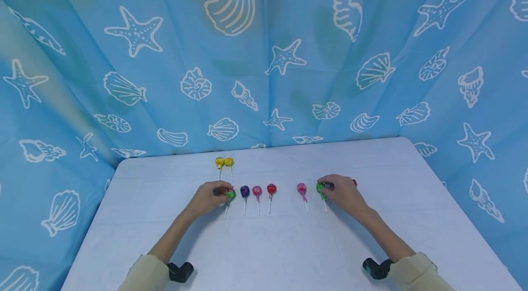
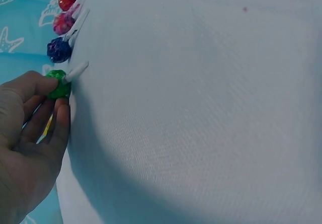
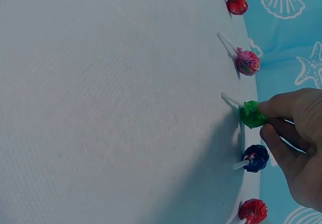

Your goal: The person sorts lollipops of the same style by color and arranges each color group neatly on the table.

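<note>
Ten lollipops with round wrapped heads and thin sticks lie on the white cloth-covered surface (image 1: 264, 249): two yellow, two green, two pink, two red and two dark blue or purple. The left hand (image 1: 211, 197) pinches the head of a shiny green-wrapped lollipop (image 1: 231, 195) between thumb and fingers, at the left end of a row of four. To its right lie a dark purple-wrapped lollipop (image 1: 245, 191), a pink-wrapped lollipop (image 1: 257, 190) and a red-wrapped lollipop (image 1: 271, 188).

The right hand (image 1: 346, 194) pinches a second green-wrapped lollipop (image 1: 320, 187), placed between a second pink-wrapped lollipop (image 1: 301, 188) and a dark blue-wrapped lollipop (image 3: 256, 157). That blue one is largely covered in the head view but seems clear in the right wrist view; beyond it is a second red-wrapped lollipop (image 3: 254, 211).

Both green lollipops have their heads toward the blue shell-print curtain (image 1: 247, 52) and sticks toward the person, long axes running roughly front to back, the left stick slanting left, the right one right. Two yellow-wrapped lollipops (image 1: 228, 161) lie behind the left row.
</note>
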Tool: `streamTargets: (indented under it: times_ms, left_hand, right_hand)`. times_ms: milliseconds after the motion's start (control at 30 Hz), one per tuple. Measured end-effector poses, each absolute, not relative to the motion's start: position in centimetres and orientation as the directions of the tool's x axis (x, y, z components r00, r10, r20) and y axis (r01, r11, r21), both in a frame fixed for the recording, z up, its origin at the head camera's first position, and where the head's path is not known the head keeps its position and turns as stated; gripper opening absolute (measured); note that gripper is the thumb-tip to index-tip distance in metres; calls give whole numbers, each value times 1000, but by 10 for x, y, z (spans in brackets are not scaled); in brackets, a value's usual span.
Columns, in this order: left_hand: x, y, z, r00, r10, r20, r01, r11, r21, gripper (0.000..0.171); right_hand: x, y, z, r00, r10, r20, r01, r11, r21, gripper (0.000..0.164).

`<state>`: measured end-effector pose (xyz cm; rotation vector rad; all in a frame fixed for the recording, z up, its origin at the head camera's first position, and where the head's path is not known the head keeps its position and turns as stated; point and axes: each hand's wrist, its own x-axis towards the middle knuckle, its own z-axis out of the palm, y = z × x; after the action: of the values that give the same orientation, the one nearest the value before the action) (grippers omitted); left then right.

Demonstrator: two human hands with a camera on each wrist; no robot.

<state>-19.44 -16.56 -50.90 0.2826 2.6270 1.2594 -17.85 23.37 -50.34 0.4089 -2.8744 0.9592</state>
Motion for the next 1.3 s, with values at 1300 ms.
streamTargets:
  times_ms: [1300]
  left_hand:
    - [-205, -196, -506, -973, 168, -157, -14, 638, 770, 25]
  right_hand:
    - [-177, 228, -504, -970, -228, 88, -241, 833, -499, 32]
